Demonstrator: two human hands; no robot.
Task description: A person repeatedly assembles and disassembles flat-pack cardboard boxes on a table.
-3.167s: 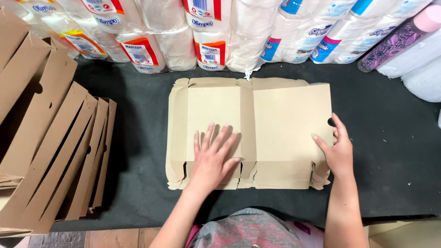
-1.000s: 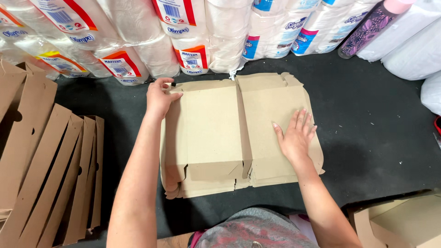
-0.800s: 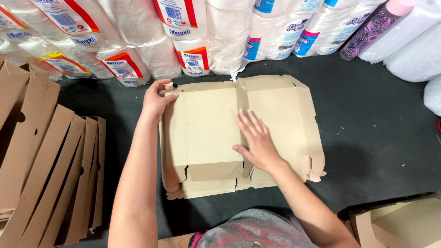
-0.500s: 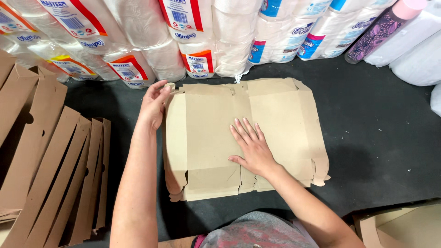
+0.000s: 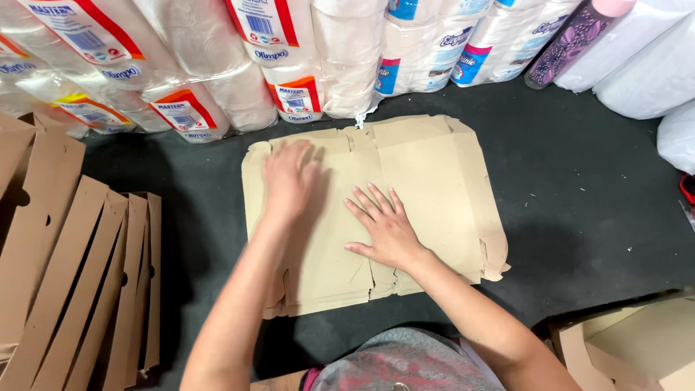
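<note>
A flat stack of brown cardboard box blanks (image 5: 434, 195), matte with notched, ragged edges, lies at the frame's centre on a dark, rough mat (image 5: 594, 188), its long axis running left to right. The left hand (image 5: 288, 179) and right hand (image 5: 387, 228) both press flat on it, fingers spread, gripping nothing. Plastic-wrapped paper rolls (image 5: 217, 80) line the top; folded cardboard pieces (image 5: 79, 275) lean at left.

Left hand (image 5: 288, 177) motion-blurred, fingers indistinct; it and the right hand (image 5: 386, 228) cover part of the flat cardboard sheet (image 5: 434, 188). Wrapped paper rolls (image 5: 217, 65) cut off at top edge, stacked cardboard blanks (image 5: 79, 282) cut left and bottom. Box (image 5: 637, 347) cut at bottom-right corner.
</note>
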